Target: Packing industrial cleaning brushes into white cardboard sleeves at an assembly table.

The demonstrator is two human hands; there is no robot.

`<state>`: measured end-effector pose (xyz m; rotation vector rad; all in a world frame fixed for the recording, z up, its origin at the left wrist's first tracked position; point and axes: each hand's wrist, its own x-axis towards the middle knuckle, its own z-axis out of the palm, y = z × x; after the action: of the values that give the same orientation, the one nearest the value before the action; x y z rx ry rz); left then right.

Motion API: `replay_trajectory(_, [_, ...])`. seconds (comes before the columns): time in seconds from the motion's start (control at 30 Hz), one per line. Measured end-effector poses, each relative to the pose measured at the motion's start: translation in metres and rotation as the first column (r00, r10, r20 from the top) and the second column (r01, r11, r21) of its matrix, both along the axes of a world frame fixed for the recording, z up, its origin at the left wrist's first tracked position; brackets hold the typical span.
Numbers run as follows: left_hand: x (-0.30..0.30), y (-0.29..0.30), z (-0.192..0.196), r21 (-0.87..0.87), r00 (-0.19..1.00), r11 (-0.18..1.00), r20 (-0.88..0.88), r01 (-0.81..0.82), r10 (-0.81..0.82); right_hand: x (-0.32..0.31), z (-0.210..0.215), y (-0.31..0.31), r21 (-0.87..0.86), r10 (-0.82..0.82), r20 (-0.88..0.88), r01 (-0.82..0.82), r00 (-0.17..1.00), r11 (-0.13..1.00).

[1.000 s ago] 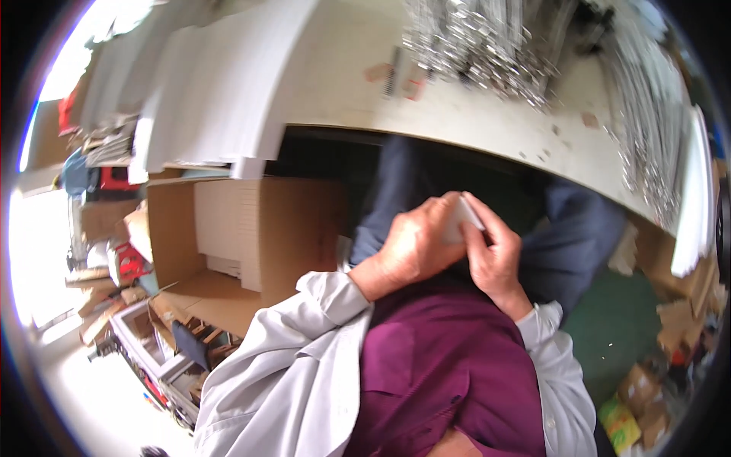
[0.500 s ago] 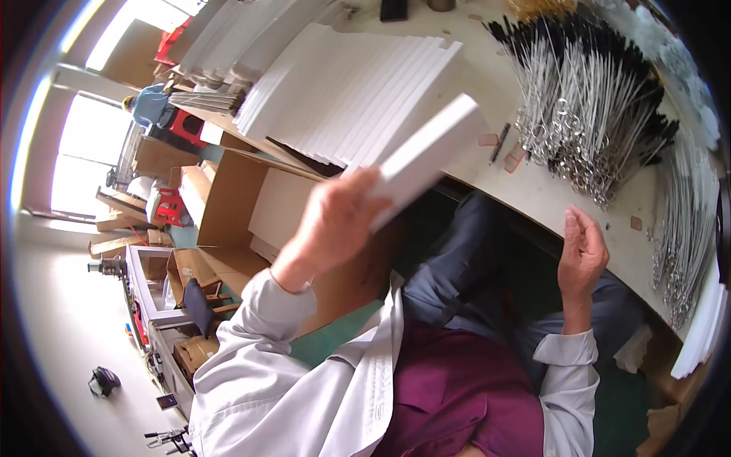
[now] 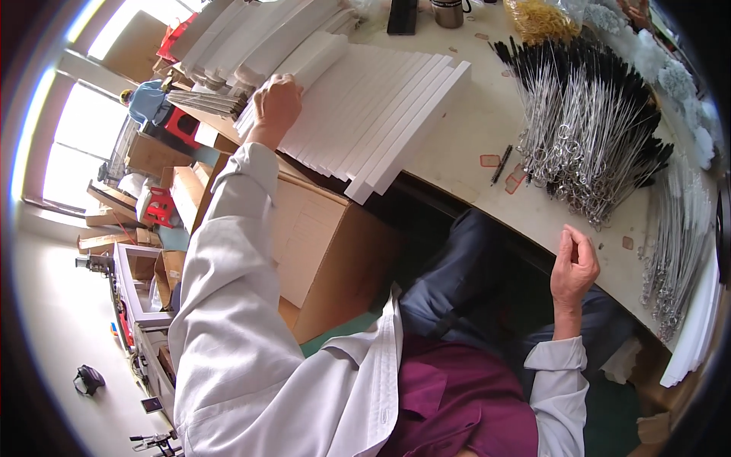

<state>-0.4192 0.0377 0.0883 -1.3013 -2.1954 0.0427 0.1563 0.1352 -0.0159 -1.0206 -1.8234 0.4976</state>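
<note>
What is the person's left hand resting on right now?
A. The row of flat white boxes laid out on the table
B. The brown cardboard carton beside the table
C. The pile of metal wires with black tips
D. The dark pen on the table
A: the left hand lies on the row of flat white boxes overlapping on the table, while the right hand hangs loosely curled and empty near the table edge.

Bright daylight came through tall windows (image 3: 57,145) at the left, pale floor (image 3: 53,320) below, cardboard boxes (image 3: 164,190) and red stools (image 3: 156,206) crowded beside them, a cream worktable (image 3: 464,152), a large open carton (image 3: 327,244) under its edge.
</note>
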Motion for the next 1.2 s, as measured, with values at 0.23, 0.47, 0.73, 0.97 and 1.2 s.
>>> replay_trajectory(0.23, [0.035, -0.007, 0.008, -0.015, 0.999, 0.999, -0.006, -0.043, 0.043, 0.0, 0.003, -0.004, -0.031, -0.021, 0.047, 0.022, 0.999, 0.999])
replay_trajectory(0.47, [0.198, -0.012, 0.033, 0.324, 0.84, 0.871, 0.283, 0.37, -0.462, 0.001, 0.006, 0.0, -0.14, -0.002, -0.045, -0.004, 0.999, 0.99])
replay_trajectory(0.73, [0.316, 0.032, -0.054, 0.483, 0.458, 0.798, 0.654, 0.36, -0.602, 0.093, 0.066, -0.004, 0.063, -0.139, 0.017, 0.138, 0.99, 0.988])
replay_trajectory(0.97, [0.324, 0.071, -0.123, 0.64, 0.385, 0.733, 0.632, 0.229, -0.672, 0.297, 0.06, 0.0, 0.137, -0.76, 0.307, 0.763, 0.573, 0.631])
replay_trajectory(1.2, [0.327, 0.074, -0.123, 0.594, 0.538, 0.754, 0.553, 0.281, -0.637, 0.422, 0.051, 0.005, 0.441, -0.746, 0.661, 0.76, 0.084, 0.477])
